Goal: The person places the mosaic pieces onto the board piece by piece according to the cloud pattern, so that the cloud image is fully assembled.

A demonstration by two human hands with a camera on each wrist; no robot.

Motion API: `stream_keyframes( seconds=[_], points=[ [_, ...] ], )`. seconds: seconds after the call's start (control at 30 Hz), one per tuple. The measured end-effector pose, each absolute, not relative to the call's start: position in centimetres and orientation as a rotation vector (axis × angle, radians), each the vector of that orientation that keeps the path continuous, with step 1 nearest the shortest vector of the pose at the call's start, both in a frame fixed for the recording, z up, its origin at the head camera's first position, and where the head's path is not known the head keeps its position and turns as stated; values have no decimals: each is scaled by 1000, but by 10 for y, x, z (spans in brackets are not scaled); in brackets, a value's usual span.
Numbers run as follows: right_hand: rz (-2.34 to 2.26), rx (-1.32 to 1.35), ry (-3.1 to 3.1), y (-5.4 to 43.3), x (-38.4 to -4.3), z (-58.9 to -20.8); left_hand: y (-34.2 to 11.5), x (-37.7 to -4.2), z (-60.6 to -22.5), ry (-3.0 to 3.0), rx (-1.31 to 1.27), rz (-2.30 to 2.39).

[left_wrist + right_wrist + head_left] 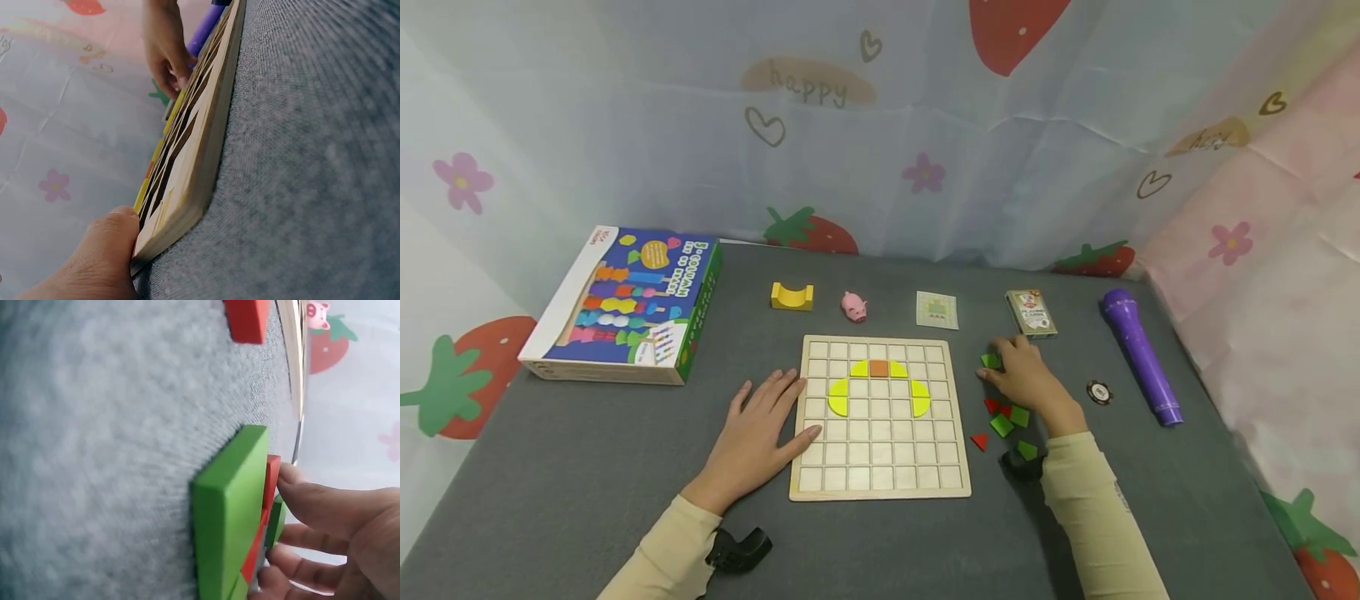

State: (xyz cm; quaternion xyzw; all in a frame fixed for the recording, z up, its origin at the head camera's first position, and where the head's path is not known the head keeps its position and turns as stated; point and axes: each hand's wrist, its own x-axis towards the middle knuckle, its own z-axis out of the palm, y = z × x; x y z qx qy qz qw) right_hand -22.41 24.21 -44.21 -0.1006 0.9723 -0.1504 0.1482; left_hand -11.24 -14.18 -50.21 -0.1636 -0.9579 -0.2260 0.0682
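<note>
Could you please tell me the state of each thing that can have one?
Board: flat, partly filled
Left hand: fingers spread, touching the board's left edge
Right hand: at a green tile, grip unclear
Red tiles: loose, off board
Toy box: lying flat, looks closed
Card box: lying flat, looks closed
Picture sheet: flat, printed side up
Purple tube: lying on its side

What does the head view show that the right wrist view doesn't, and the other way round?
Only the head view shows the left hand, the toy box, yellow block, orange square, card deck, round chip and purple tube.

Only the right wrist view looks from low down and close up, so the thick side of the nearest green piece shows plainly.

Both show the right hand, green and red pieces, part or all of the wooden board, the pink pig and the strawberry-print curtain.
</note>
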Motion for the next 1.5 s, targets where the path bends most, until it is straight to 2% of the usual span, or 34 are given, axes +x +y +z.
stream_keyframes(
  seconds=[0.53,1.0,1.5],
  points=[
    [-556,-393,2837,228,-220,-440,-143,-115,-504,-2890,-441,-591],
    [-611,-718,2782,176,-202,-423,-144,-114,-506,-2890,-462,-581],
    [-440,-997,2773,145,-193,-434,-143,-113,-506,-2881,-462,-620]
  ],
)
